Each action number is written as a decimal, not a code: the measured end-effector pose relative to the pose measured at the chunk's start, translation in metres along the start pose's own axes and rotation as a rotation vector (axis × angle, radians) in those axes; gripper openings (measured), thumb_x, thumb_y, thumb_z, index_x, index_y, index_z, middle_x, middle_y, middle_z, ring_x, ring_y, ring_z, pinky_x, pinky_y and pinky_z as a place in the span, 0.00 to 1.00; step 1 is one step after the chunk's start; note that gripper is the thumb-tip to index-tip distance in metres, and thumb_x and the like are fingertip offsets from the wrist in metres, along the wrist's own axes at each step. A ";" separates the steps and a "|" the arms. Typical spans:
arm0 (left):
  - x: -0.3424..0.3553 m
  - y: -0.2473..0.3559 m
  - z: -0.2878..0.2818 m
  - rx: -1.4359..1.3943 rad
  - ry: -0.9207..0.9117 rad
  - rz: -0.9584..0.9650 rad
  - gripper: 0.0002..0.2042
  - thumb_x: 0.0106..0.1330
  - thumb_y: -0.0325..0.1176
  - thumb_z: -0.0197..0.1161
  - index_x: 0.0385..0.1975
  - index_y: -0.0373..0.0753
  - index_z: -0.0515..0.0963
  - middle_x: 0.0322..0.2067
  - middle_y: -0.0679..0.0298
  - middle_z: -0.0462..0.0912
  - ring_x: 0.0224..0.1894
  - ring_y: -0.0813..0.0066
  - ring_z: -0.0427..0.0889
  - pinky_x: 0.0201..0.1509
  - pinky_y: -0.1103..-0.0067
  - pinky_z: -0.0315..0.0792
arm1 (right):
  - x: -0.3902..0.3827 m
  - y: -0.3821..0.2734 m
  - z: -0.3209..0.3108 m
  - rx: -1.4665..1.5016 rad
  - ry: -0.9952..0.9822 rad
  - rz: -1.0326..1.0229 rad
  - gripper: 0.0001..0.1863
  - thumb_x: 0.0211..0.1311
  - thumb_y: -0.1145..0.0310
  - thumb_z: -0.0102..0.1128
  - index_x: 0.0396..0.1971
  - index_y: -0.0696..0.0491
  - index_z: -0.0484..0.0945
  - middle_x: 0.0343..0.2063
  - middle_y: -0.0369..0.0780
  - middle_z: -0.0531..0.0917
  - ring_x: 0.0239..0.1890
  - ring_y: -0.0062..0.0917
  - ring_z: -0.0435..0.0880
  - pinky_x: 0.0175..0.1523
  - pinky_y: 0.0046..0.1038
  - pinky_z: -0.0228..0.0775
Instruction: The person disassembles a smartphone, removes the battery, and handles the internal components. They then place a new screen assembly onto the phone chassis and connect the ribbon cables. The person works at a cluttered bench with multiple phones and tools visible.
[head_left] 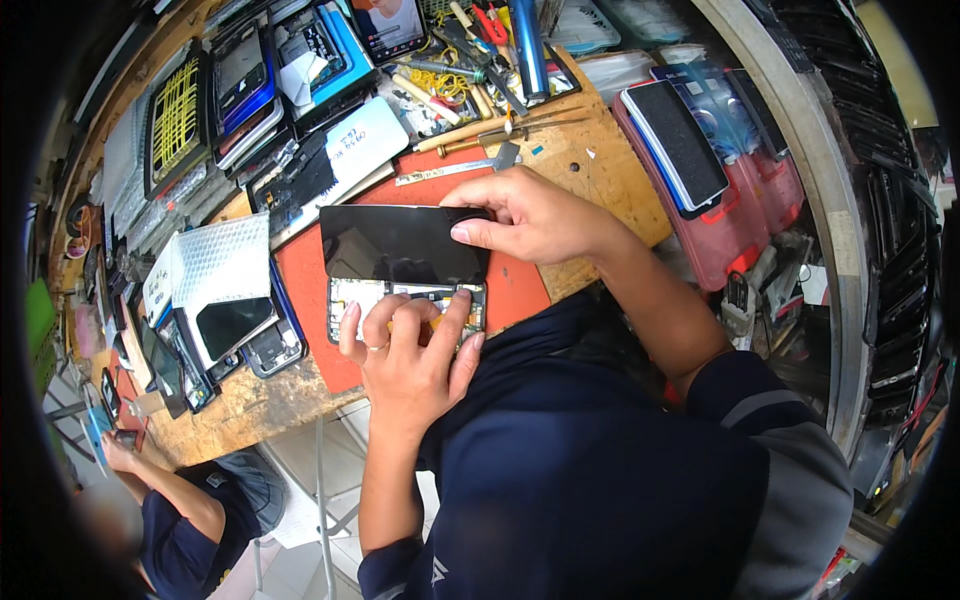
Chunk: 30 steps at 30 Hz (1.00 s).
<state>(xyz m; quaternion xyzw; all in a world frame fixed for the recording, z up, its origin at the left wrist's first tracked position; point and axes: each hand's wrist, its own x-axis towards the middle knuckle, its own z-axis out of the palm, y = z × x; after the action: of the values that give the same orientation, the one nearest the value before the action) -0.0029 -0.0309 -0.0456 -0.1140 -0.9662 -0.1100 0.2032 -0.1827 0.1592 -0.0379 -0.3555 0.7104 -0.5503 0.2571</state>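
A black phone screen (385, 243) lies along the far side of an opened phone body (345, 292), whose circuit board shows on the near side. Both rest on an orange-red mat (515, 288). My right hand (525, 215) pinches the screen's upper right corner between thumb and fingers. Across the exposed board, my left hand (410, 350) has its fingers spread, with fingertips touching the parts; a ring is on one finger. Those fingers cover some of the board. Just beyond the screen lies a thin metal ruler (440, 173).
Stacked phones and frames (235, 95) crowd the left and back. A tray of tools and yellow wire (445, 85) stands behind the mat. On the right, phones (675, 140) sit on a red plastic case (740, 210). Another person (190, 515) works at lower left.
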 end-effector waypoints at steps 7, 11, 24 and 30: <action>-0.002 0.001 0.004 0.064 -0.015 0.018 0.17 0.68 0.51 0.67 0.52 0.56 0.89 0.41 0.69 0.75 0.59 0.65 0.71 0.78 0.53 0.47 | 0.001 -0.001 0.001 -0.096 -0.005 -0.047 0.13 0.74 0.71 0.66 0.53 0.60 0.85 0.35 0.35 0.86 0.30 0.12 0.77 0.34 0.22 0.72; -0.002 0.002 0.004 0.147 -0.024 0.040 0.17 0.72 0.54 0.63 0.53 0.56 0.88 0.41 0.68 0.75 0.60 0.64 0.71 0.78 0.52 0.46 | 0.000 0.000 0.003 -0.041 0.019 -0.002 0.14 0.70 0.69 0.67 0.49 0.61 0.85 0.35 0.45 0.88 0.34 0.27 0.83 0.41 0.32 0.76; 0.000 0.003 0.006 0.188 -0.025 0.077 0.27 0.77 0.66 0.51 0.52 0.53 0.87 0.40 0.67 0.74 0.59 0.61 0.71 0.77 0.51 0.49 | -0.001 -0.001 0.006 -0.055 0.063 -0.059 0.14 0.68 0.67 0.67 0.46 0.62 0.85 0.35 0.51 0.88 0.36 0.39 0.87 0.46 0.38 0.78; 0.000 -0.004 0.003 -0.007 0.060 0.041 0.20 0.74 0.58 0.60 0.45 0.49 0.88 0.38 0.68 0.74 0.54 0.64 0.74 0.73 0.54 0.52 | -0.002 0.000 0.003 -0.019 0.038 -0.030 0.13 0.68 0.69 0.67 0.47 0.61 0.85 0.35 0.49 0.89 0.35 0.35 0.87 0.46 0.37 0.78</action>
<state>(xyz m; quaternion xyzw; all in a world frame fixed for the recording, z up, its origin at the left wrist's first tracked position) -0.0049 -0.0344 -0.0491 -0.1313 -0.9567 -0.1126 0.2341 -0.1789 0.1586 -0.0383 -0.3578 0.7150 -0.5540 0.2320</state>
